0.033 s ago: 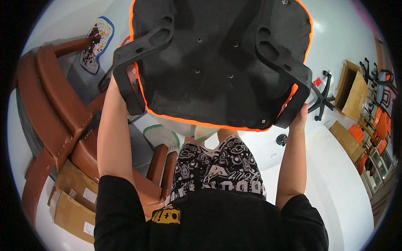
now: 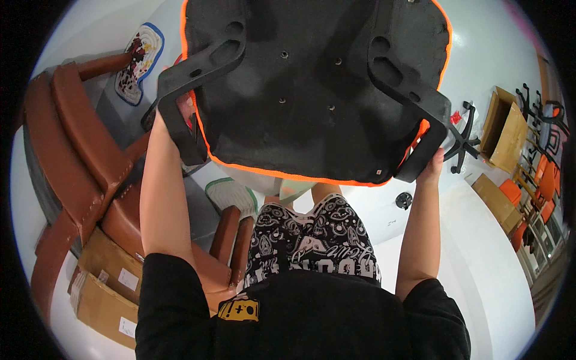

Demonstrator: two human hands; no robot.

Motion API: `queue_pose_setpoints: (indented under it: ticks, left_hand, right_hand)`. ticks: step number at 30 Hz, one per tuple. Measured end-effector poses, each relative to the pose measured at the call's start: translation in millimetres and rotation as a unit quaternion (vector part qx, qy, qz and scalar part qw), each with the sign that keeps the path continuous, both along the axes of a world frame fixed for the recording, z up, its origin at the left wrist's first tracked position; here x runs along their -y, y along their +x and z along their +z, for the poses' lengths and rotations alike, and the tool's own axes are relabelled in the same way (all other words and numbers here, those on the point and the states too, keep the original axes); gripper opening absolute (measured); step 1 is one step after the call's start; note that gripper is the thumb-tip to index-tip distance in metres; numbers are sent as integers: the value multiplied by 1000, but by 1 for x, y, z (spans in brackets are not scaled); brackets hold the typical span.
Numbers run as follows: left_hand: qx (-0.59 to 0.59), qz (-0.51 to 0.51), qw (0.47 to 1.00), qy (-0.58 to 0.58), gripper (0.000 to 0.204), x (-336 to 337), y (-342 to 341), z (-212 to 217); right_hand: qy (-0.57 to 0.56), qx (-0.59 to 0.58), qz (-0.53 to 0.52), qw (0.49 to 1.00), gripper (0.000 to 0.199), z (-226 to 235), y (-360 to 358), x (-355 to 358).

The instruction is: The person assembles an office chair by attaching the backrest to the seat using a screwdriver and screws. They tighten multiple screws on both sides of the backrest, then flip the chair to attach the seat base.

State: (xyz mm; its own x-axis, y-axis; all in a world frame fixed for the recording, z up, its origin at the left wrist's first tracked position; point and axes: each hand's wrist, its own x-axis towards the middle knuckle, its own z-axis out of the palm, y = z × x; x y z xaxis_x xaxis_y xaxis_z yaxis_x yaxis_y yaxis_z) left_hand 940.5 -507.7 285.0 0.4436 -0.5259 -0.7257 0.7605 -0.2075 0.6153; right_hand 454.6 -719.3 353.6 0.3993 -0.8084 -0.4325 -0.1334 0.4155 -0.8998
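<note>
A black chair seat [image 2: 306,135] with orange edging is held up in front of me, its underside and several bolt holes facing me. Two black armrests are attached to it, the left armrest [image 2: 201,71] and the right armrest [image 2: 414,95]. My left hand [image 2: 159,122] is at the outer side of the left armrest, mostly hidden behind it. Closed round the outside of the right armrest is my right hand [image 2: 432,167], its thumb showing and the other fingers hidden.
Brown padded frames [image 2: 78,150] and an opened cardboard box [image 2: 108,294] lie to the left. A black five-armed chair base [image 2: 462,141] is on the floor at right, near another cardboard box [image 2: 503,129]. Orange chair parts [image 2: 545,180] stand at the far right.
The chair seat and armrests have shifted very slightly, appearing a little larger and higher. Both hands stay on the armrests.
</note>
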Motion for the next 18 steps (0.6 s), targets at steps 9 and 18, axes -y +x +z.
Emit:
queue_pose_setpoints:
  ticks: [9, 18]
  left_hand:
    - [44, 271, 958, 89, 79, -99, -91, 116]
    - [144, 147, 978, -19, 75, -189, -116, 29]
  right_hand:
    - [-56, 32, 138, 988, 123, 19, -3, -3]
    - [17, 21, 161, 987, 109, -16, 30, -42]
